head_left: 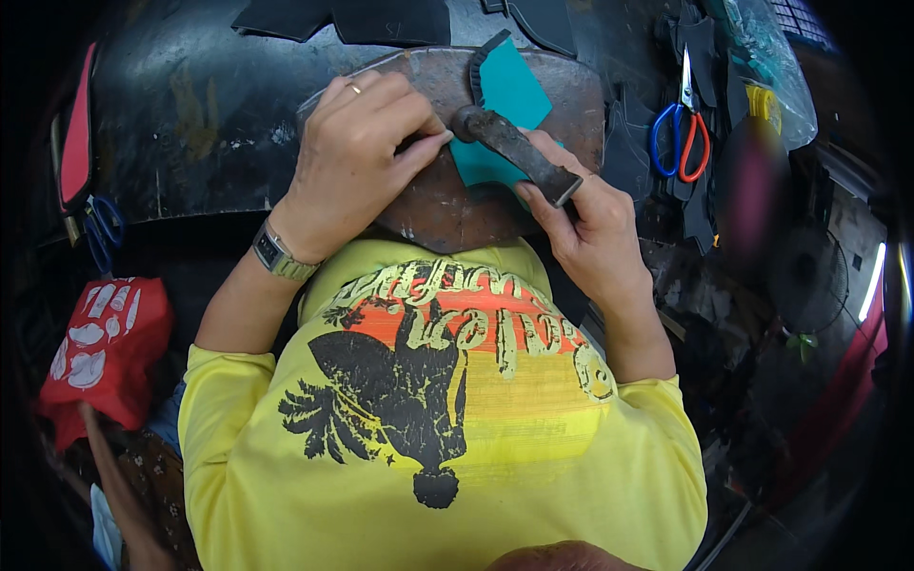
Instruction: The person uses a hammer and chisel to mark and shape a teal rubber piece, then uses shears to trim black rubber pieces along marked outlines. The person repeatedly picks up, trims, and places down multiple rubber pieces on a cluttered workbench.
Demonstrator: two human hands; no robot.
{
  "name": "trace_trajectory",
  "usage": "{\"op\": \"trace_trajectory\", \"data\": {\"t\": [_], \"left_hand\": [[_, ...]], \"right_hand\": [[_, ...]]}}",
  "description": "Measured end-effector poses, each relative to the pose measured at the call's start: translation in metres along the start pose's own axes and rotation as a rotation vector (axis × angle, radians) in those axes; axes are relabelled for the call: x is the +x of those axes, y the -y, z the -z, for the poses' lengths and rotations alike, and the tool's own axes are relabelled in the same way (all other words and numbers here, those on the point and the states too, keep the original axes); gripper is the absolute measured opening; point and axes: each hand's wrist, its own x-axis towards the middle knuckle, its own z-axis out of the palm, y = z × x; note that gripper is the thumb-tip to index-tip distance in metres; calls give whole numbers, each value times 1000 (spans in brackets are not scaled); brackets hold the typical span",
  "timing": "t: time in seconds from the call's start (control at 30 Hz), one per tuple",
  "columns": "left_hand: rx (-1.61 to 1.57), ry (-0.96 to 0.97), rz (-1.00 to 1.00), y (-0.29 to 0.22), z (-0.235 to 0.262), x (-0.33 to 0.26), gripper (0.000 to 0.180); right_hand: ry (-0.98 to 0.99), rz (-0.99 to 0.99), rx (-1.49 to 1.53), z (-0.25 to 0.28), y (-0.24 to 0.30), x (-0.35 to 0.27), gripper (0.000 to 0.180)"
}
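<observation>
A teal sheet piece (514, 86) with a black, notched, folded edge along its upper left side lies on a worn brown board (562, 81). My right hand (595, 214) is closed round a dark metal hammer (519, 143); its handle is hidden in my grip. The hammer's round face rests at the left edge of the teal piece, or just above it. Thumb and forefinger of my left hand (367, 128) are pinched together at that same edge, right beside the hammer face. The exact bit of edge between those fingertips is hard to see.
Blue-and-red-handled scissors (686, 119) lie on the right among dark cut pieces. Black sheet pieces (390, 21) sit at the far side of the dark table (219, 114). Dark blue-handled scissors (103, 228) and a red bag (109, 347) are at left, near another person's arm (119, 485).
</observation>
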Motion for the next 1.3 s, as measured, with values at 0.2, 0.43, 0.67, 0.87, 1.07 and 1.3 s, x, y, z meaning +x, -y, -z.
{"op": "trace_trajectory", "data": {"t": [0.2, 0.43, 0.67, 0.87, 1.07, 1.3], "left_hand": [[23, 65, -81, -18, -5, -18, 20], [78, 71, -102, -16, -9, -23, 22], [69, 84, -123, -15, -10, -25, 20], [119, 56, -87, -18, -11, -28, 24], [113, 34, -84, -19, -13, -27, 25], [108, 59, -60, -24, -12, -25, 20]], "right_hand": [[-105, 20, 233, -4, -2, 6, 42], [-339, 39, 529, 0, 4, -5, 33], [75, 29, 80, -5, 12, 8, 46], [-319, 72, 573, 7, 33, 2, 41], [-82, 68, 97, -7, 17, 9, 48], [-243, 116, 355, 4, 22, -4, 42]]}}
